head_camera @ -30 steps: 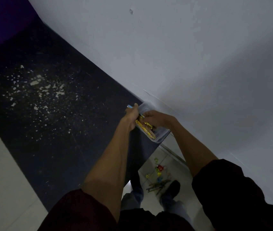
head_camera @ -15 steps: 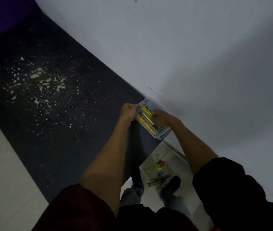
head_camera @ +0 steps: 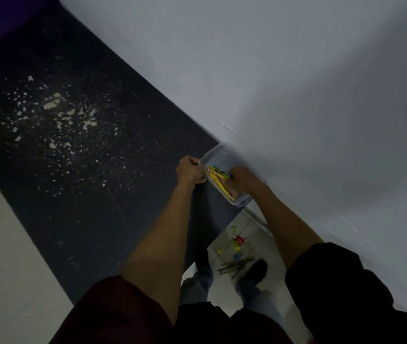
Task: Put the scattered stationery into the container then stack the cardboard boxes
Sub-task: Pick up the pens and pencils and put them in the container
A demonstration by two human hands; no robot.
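Now: container (head_camera: 218, 155) at desk (head_camera: 85, 170) far corner by wall; left hand (head_camera: 190, 170) grips its rim, right hand (head_camera: 243, 181), earlier outside, is inside, closed on pencils (head_camera: 218, 181). More stationery (head_camera: 236, 259) remains on floor.

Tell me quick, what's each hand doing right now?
Left hand: closed, gripping the clear container's rim.
Right hand: inside the container on the pencils; grip cannot be told.

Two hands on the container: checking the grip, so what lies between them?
In the head view, yellow pencils lie between the left hand and right hand, inside the clear container.
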